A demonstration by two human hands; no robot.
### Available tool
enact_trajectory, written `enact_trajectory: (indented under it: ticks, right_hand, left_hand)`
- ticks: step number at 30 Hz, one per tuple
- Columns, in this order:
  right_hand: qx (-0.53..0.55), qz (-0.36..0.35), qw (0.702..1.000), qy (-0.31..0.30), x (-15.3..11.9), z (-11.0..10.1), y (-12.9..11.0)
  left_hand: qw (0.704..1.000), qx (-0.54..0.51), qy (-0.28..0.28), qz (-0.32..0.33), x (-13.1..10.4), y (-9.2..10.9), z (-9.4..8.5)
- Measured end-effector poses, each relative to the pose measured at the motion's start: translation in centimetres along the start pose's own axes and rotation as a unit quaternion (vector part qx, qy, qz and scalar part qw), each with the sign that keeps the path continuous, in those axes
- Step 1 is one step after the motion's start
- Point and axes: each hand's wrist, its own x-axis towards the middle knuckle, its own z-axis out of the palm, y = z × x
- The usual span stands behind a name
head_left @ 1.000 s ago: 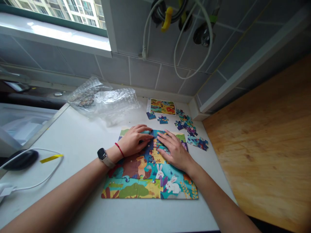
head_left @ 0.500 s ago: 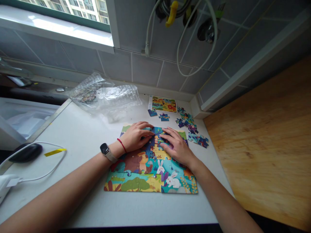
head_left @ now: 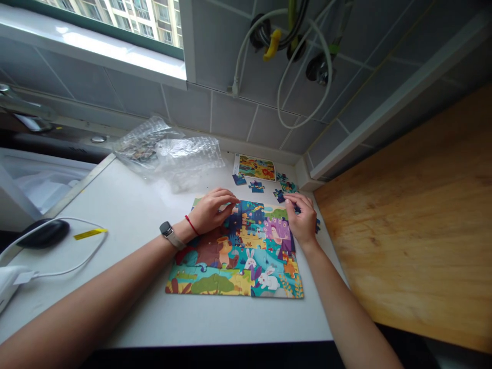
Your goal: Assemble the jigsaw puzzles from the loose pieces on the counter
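A colourful animal jigsaw [head_left: 230, 279] lies assembled on the white counter [head_left: 192, 323]. My left hand [head_left: 217, 209], with a watch and red string at the wrist, rests on its upper left part; its fingers are bent together, and whatever may be under the fingertips is hidden. Beyond the jigsaw's upper right corner, my right hand [head_left: 302, 218] reaches over loose pieces, thumb and forefinger close together at a dark blue piece [head_left: 279, 195]. Two more loose pieces, one dark blue [head_left: 239, 179] and one blue and yellow [head_left: 257, 186], lie beyond the jigsaw.
A picture card [head_left: 255, 167] lies near the tiled wall. Clear plastic bags [head_left: 188, 154] are at the back left. A white cable [head_left: 73, 271], a black object [head_left: 43, 233] and a yellow strip [head_left: 90, 233] sit at left. A wooden board [head_left: 407, 230] stands at right.
My right hand has left the jigsaw's upper right part and moved right and away to the loose pieces, its fingers drawn together. My left hand stays on the jigsaw. The view has shifted slightly.
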Motion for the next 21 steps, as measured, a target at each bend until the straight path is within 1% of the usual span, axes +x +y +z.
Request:
enact_trajectory:
  ticks: [3, 6, 8, 11, 13, 16, 21]
  right_hand:
    - [-0.02, 0.02, 0.999, 0.041, 0.4, -0.5, 1.2]
    - [-0.025, 0.048, 0.993, 0.102, 0.8, -1.3, 2.3]
    - [-0.009, 0.088, 0.986, 0.139, 1.0, -1.8, 3.2]
    - [0.052, 0.173, 0.967, 0.18, 1.1, -2.1, 4.7]
    - [0.088, 0.212, 0.954, 0.194, 1.1, -2.0, 5.7]
    - [0.1, 0.232, 0.947, 0.199, 1.0, -2.0, 6.7]
    - [0.121, 0.263, 0.937, 0.195, 1.1, -2.4, 6.9]
  left_hand:
    - [0.999, -0.002, 0.029, -0.03, -0.1, 0.0, -0.2]
    - [0.998, -0.005, 0.041, -0.041, -0.2, 0.0, -0.3]
    - [0.998, -0.003, 0.041, -0.041, -0.2, 0.0, -0.2]
    - [0.998, 0.005, 0.033, -0.044, -0.2, 0.1, -0.2]
    - [0.998, 0.008, 0.027, -0.049, -0.3, 0.2, -0.3]
    - [0.999, 0.006, 0.023, -0.049, -0.3, 0.5, -0.5]
    - [0.999, -0.005, 0.019, -0.05, -0.2, 0.8, -0.7]
